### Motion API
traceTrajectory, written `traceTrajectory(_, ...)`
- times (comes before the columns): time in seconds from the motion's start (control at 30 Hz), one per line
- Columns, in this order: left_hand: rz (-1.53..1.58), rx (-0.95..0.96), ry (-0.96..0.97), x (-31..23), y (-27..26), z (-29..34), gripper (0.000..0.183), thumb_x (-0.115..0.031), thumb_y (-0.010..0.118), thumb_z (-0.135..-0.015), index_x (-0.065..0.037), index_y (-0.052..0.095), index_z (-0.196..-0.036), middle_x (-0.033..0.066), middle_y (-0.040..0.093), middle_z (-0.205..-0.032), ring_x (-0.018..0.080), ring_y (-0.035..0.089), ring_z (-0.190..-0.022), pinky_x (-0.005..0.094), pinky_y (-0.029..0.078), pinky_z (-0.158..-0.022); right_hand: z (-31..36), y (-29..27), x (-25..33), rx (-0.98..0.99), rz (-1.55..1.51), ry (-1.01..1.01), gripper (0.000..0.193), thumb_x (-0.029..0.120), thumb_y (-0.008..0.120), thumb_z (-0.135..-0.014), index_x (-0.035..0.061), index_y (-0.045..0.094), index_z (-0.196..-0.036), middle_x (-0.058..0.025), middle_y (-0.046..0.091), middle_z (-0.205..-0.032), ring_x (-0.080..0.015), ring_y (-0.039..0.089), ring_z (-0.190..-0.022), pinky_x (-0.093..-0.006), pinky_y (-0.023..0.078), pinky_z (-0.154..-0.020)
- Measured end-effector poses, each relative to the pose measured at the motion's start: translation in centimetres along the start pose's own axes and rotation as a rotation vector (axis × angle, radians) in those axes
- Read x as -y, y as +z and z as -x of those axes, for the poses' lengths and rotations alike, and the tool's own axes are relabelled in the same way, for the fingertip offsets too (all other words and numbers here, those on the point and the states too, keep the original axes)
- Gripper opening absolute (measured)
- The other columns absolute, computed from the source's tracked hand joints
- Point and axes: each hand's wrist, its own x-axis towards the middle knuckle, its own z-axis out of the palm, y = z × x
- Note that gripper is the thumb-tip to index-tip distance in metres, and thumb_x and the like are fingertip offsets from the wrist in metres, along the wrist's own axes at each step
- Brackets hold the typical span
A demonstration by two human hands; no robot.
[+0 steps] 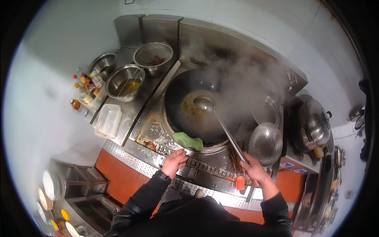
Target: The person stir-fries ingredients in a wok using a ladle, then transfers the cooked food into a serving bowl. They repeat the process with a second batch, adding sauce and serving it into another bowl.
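My right hand [254, 170] is wrapped round the handle of a long steel ladle [230, 136]. The ladle's bowl sits inside a large black wok [178, 94], in brownish food with liquid [192, 111]. Steam drifts up from the wok and blurs its right side. My left hand [174, 163] hovers empty in front of the wok, its fingers loosely bent and a little apart. Just beyond those fingertips a green cloth [187, 141] lies over the wok's near rim; hand and cloth look slightly apart.
Right of the wok lies a perforated steel strainer [265, 143], with a lidded steel pot [314, 122] beyond. Leftward stand a bowl with a whisk [123, 75], a bowl of reddish pieces [153, 53], a clear plastic tub [108, 120] and several bottles [85, 96].
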Motion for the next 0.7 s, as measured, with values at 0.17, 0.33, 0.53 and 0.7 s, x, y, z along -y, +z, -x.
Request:
traceTrajectory(0.17, 0.308, -0.063, -0.221, -2.7, 1.3, -8.5, 0.047, -0.027, 0.059, -0.094, -0.002, 0.047, -0.132, 0.0165, 0.057, -0.127, 0.0344, 0.055, -0.12, 0.0467, 0.045, -0.101, 5.4, 1.6, 3.6, 0.158, -0.141, 0.172, 0.05, 0.017, 0.053, -0.102, 0.0118, 0.04, -0.149, 0.0004, 0.052, -0.074, -0.0069, 0.043, -0.052, -0.0237, 0.041, -0.049)
traceTrajectory(0.33, 0.396, -0.117, -0.17, -2.2, 2.5, -12.1, 0.014, -0.009, 0.058, -0.086, -0.004, 0.052, -0.097, 0.0161, 0.059, -0.098, 0.0352, 0.064, -0.09, 0.0481, 0.053, -0.082, 4.5, 2.9, 4.3, 0.024, 0.138, 0.173, 0.054, 0.025, 0.056, -0.1, 0.0094, 0.04, -0.148, -0.0094, 0.063, -0.084, -0.0154, 0.059, -0.079, -0.0339, 0.05, -0.076)
traceTrajectory(0.53, 0.362, -0.16, -0.112, -4.4, 3.8, -6.2, 0.004, -0.001, 0.05, -0.082, -0.005, 0.051, -0.08, 0.0111, 0.058, -0.08, 0.0316, 0.065, -0.077, 0.0472, 0.055, -0.076, 5.3, 0.5, 6.0, 0.01, 0.444, -0.117, 0.059, 0.034, 0.058, -0.099, 0.0048, 0.04, -0.147, -0.0189, 0.065, -0.11, -0.0255, 0.064, -0.095, -0.0369, 0.05, -0.085)
traceTrajectory(0.7, 0.352, -0.136, -0.145, -5.8, 4.1, -1.4, 0.008, -0.004, 0.048, -0.083, -0.004, 0.056, -0.087, 0.0111, 0.064, -0.091, 0.0296, 0.066, -0.09, 0.05, 0.053, -0.089, 8.7, -4.1, 8.8, 0.236, 0.405, 0.165, 0.064, 0.033, 0.059, -0.098, 0.0051, 0.036, -0.149, -0.0217, 0.065, -0.122, -0.0267, 0.062, -0.107, -0.0364, 0.048, -0.092)
